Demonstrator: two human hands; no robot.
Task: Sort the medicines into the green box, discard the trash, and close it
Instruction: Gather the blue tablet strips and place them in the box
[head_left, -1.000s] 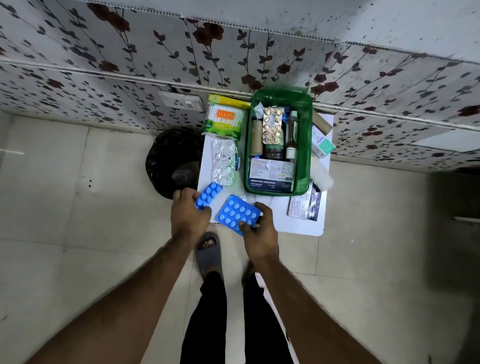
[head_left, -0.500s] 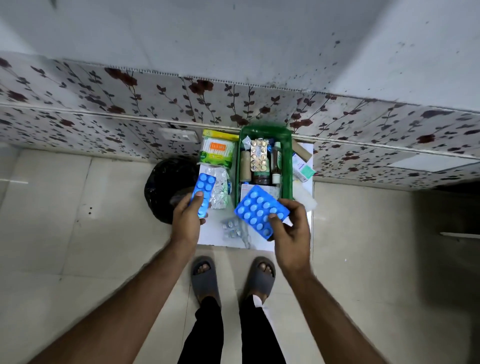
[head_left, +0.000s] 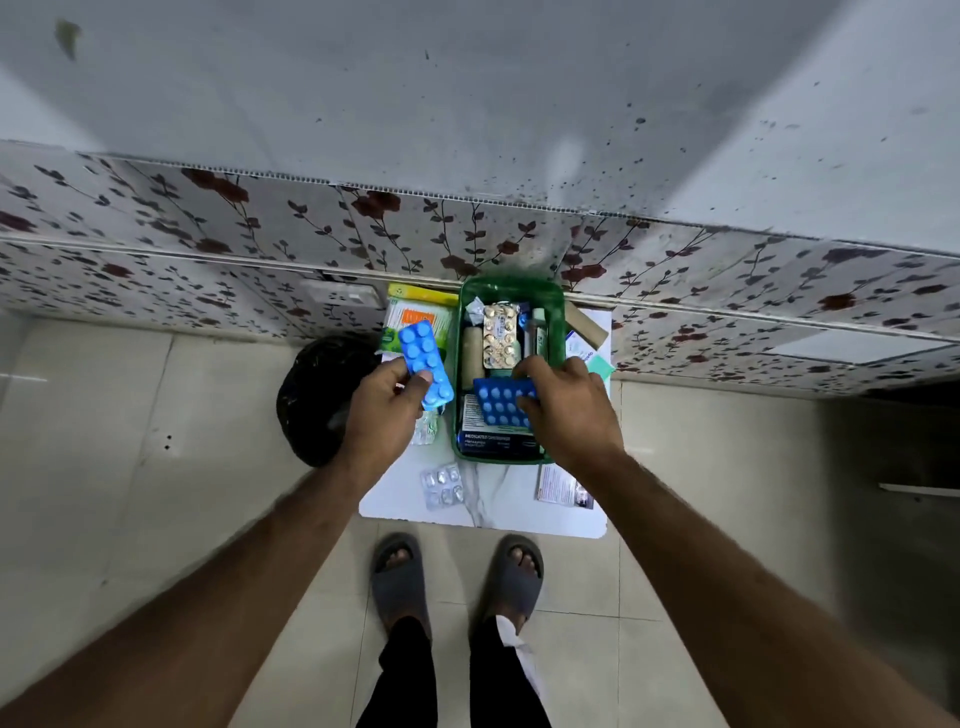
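The open green box (head_left: 556, 318) stands on a small white table (head_left: 488, 506) against the wall, packed with a gold pill strip (head_left: 500, 335), bottles and a medicated dressing carton (head_left: 485, 440). My right hand (head_left: 563, 410) holds a dark blue pill strip (head_left: 500, 402) low inside the box. To the left of the box, my left hand (head_left: 382, 415) grips a light blue pill strip (head_left: 425, 364) above the table's left side.
A black trash bag (head_left: 309, 397) sits on the floor left of the table. A yellow-green carton (head_left: 415, 312) stands left of the box. A silver blister strip (head_left: 441, 486) and a leaflet (head_left: 563, 486) lie near the front edge. More cartons (head_left: 589, 345) lie right of the box.
My right hand has carried the dark blue strip from above the table's front into the box. My left hand has lifted the light blue strip up and toward the box.
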